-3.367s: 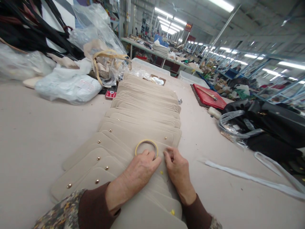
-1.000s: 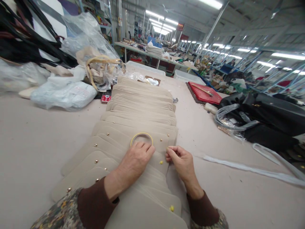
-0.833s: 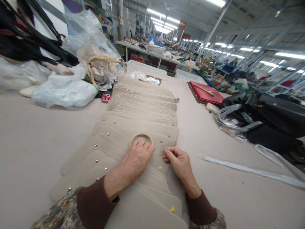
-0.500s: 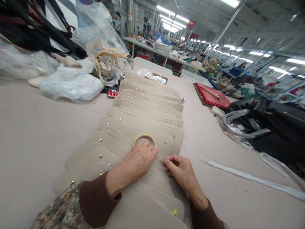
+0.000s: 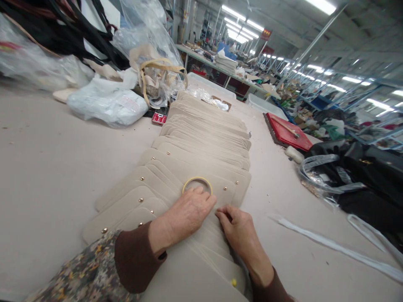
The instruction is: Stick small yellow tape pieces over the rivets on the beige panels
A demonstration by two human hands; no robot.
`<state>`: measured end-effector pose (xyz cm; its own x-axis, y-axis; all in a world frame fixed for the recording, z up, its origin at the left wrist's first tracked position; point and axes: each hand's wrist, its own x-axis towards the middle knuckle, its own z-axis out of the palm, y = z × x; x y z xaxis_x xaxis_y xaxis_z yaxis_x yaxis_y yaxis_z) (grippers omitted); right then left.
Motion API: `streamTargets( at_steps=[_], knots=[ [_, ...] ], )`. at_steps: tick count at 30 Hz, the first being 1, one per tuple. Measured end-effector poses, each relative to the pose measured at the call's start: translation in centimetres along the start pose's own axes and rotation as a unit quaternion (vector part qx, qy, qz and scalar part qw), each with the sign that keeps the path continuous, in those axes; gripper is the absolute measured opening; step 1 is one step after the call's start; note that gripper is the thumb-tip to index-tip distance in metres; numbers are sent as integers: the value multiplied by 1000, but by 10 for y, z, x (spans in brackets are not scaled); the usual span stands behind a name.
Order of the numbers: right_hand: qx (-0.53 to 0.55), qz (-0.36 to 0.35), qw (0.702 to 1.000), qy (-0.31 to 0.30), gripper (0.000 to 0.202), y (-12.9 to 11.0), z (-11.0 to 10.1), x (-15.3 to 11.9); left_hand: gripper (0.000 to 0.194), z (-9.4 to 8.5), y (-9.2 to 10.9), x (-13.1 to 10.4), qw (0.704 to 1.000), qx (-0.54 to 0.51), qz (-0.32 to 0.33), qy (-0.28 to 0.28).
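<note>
Beige flat panels [image 5: 201,144] lie overlapped in a long fanned row, several with small gold studs [image 5: 141,200] near their ends. My left hand [image 5: 189,212] rests over the middle of the panels, its fingers curled at the near edge of a yellow-rimmed tape roll [image 5: 197,179]. Just to the right, my right hand [image 5: 239,226] pinches at a panel, thumb and forefinger together; the fingertips hide whatever is between them. A small yellow piece [image 5: 233,282] shows on the panels near the bottom.
Plastic-wrapped bundles [image 5: 107,102] and a red phone-like item [image 5: 160,116] lie at the left back. On the right are a red board [image 5: 288,132] with a hammer on it, black bags [image 5: 371,167] and a white strip [image 5: 327,241].
The view has shifted, so the table's contents appear further right. My right fingertips now cover the spot where a gold stud showed beside them. My left hand stays at the tape roll.
</note>
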<state>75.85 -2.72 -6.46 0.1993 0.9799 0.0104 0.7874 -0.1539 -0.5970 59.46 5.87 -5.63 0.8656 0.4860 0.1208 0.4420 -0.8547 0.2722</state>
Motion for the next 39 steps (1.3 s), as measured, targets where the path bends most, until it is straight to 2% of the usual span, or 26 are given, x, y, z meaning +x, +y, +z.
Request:
streamTargets(
  at_steps=[2,5,8,10,14,16,20,26,30,32,34,36,39],
  knots=[
    [-8,11,1000,26,14,2,3,0,11,-1,0,0,1000,2,-4,2],
    [28,75,995,54,25,7,3,-3,11,0,0,0,1000,3,-2,3],
    [118,132,984,19,21,15,1,-9,11,0,0,-1,1000,-1,-2,10],
    [125,103,987,13,22,18,-1,-14,12,0,0,-1,1000,-5,-3,11],
    [21,-29,998,52,20,14,2,-17,13,-1,-1,-2,1000,-4,4,20],
    [-23,-45,996,70,21,9,5,-15,13,-2,-2,-3,999,-3,16,31],
    [-54,-15,996,67,21,3,10,-7,13,-5,-2,-2,998,-11,39,47],
    [-61,48,996,38,20,-6,7,1,16,-6,-3,-2,997,-35,35,64],
    [-27,71,997,-27,22,-7,-2,0,23,-5,-5,-3,985,-122,56,110],
    [-15,62,997,-37,21,-5,-4,-2,27,-5,-6,-4,974,-167,76,134],
    [20,45,999,-13,14,-2,-6,-3,36,-6,-5,-5,968,-192,83,139],
    [86,10,995,40,13,-2,-9,-5,46,-8,-4,-6,969,-199,72,127],
    [142,-81,979,119,17,-5,-15,-7,48,-9,0,-7,973,-196,56,110]
  ],
)
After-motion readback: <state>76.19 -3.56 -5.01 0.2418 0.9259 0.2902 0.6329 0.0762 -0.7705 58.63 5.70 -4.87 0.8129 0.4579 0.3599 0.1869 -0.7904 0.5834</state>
